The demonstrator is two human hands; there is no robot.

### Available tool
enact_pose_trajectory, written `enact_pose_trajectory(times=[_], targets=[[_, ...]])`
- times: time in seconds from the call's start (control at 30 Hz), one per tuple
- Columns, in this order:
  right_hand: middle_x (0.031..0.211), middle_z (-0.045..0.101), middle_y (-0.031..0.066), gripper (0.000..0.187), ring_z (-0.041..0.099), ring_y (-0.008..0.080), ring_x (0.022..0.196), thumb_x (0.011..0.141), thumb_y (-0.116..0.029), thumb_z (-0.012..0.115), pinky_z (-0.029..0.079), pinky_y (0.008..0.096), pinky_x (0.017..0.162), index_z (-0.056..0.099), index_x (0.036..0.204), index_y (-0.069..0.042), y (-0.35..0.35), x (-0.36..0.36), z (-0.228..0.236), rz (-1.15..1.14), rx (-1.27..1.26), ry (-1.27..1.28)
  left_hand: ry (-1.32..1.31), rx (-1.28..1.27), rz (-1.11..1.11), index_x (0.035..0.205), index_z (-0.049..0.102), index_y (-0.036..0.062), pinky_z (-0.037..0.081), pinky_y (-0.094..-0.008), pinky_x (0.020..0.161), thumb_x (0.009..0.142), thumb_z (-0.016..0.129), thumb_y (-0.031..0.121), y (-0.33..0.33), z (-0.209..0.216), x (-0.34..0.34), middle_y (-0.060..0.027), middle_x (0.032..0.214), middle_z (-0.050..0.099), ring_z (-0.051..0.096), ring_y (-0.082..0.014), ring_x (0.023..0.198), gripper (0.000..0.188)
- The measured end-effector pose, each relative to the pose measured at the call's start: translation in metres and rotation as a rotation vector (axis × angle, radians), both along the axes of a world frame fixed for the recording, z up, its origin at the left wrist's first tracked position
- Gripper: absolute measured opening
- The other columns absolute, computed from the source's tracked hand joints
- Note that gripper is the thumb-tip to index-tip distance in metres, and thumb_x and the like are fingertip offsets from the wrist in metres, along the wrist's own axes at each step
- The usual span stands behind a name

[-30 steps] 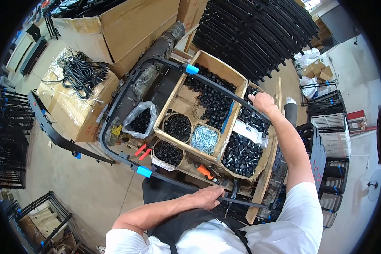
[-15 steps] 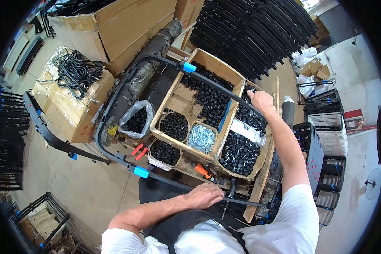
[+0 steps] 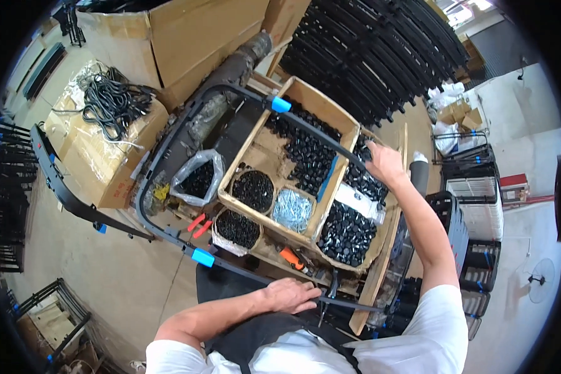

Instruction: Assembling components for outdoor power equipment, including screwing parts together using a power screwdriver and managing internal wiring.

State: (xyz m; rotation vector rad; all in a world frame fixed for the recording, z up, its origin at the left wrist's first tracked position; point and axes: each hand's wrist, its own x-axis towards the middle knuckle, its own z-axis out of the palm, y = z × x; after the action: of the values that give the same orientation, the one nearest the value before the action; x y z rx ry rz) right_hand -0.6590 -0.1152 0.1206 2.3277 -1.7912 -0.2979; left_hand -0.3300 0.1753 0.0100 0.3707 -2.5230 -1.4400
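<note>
The person's left hand (image 3: 291, 295) is resting loosely extended fingers along the near bar of the black tubular frame (image 3: 174, 239), which is spanning the divided box (image 3: 265, 146), while the right hand (image 3: 383, 163) is hovering, fingers half-bent, hold unclear, by black caps (image 3: 363, 181).

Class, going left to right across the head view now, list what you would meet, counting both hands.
Tangle of black cables → clear plastic bag → left hand → right hand → round fan.

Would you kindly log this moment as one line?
Left hand: at near bar of black frame | Right hand: over black pieces | Grips: unclear
</note>
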Motion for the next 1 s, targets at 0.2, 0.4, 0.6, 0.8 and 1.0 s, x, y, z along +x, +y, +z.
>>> enact_pose_trajectory(times=[0.2, 0.4, 0.6, 0.8, 1.0], targets=[[0.102, 0.082, 0.0126, 0.021, 0.080, 0.0271, 0.104, 0.091, -0.018, 0.064, 0.065, 0.0444, 0.081, 0.083, 0.098, -0.013, -0.013, -0.038, -0.028, -0.170, 0.110, 0.363, 0.016, -0.015, -0.061, 0.138, 0.054, 0.0121, 0.057, -0.0528, 0.085, 0.106, 0.056, 0.043, -0.004, 0.004, -0.005, -0.0171, 0.116, 0.067, 0.071, -0.0394, 0.100, 0.044], [0.112, 0.082, 0.0115, 0.027, 0.079, 0.0273, 0.106, 0.092, -0.016, 0.064, 0.063, 0.0409, 0.087, 0.083, 0.110, -0.010, -0.010, -0.009, -0.012, -0.158, 0.053, 0.115, -0.008, 0.024, 0.020, 0.128, 0.052, 0.0084, 0.056, -0.0536, 0.082, 0.102, 0.065, 0.048, -0.002, -0.001, -0.001, -0.0179, 0.102, 0.072, 0.072, -0.0427, 0.097, 0.049], [0.112, 0.081, 0.0126, 0.021, 0.078, 0.0287, 0.108, 0.090, -0.015, 0.065, 0.063, 0.0434, 0.089, 0.083, 0.101, -0.011, -0.010, -0.004, -0.012, -0.178, 0.070, 0.036, 0.076, -0.077, -0.041, 0.139, 0.056, 0.0167, 0.060, -0.0522, 0.078, 0.104, 0.057, 0.035, -0.001, 0.000, 0.001, -0.0158, 0.108, 0.067, 0.074, -0.0386, 0.090, 0.040], [0.108, 0.080, 0.0155, 0.023, 0.078, 0.0341, 0.104, 0.093, -0.016, 0.064, 0.063, 0.0492, 0.086, 0.081, 0.107, -0.011, -0.007, -0.012, -0.029, -0.116, 0.099, 0.066, 0.039, -0.053, 0.027, 0.148, 0.049, 0.0098, 0.059, -0.0516, 0.084, 0.101, 0.062, 0.051, 0.003, 0.001, 0.004, -0.0186, 0.115, 0.070, 0.073, -0.0407, 0.095, 0.064], [0.110, 0.076, 0.0287, 0.042, 0.073, 0.0464, 0.105, 0.090, -0.026, 0.067, 0.058, 0.0562, 0.093, 0.066, 0.123, 0.000, -0.036, 0.026, -0.009, -0.245, 0.265, 0.042, 0.048, -0.026, 0.085, 0.135, 0.051, 0.0056, 0.053, -0.0541, 0.095, 0.090, 0.076, 0.053, 0.000, 0.009, 0.000, -0.0198, 0.122, 0.063, 0.062, -0.0412, 0.121, 0.070]])
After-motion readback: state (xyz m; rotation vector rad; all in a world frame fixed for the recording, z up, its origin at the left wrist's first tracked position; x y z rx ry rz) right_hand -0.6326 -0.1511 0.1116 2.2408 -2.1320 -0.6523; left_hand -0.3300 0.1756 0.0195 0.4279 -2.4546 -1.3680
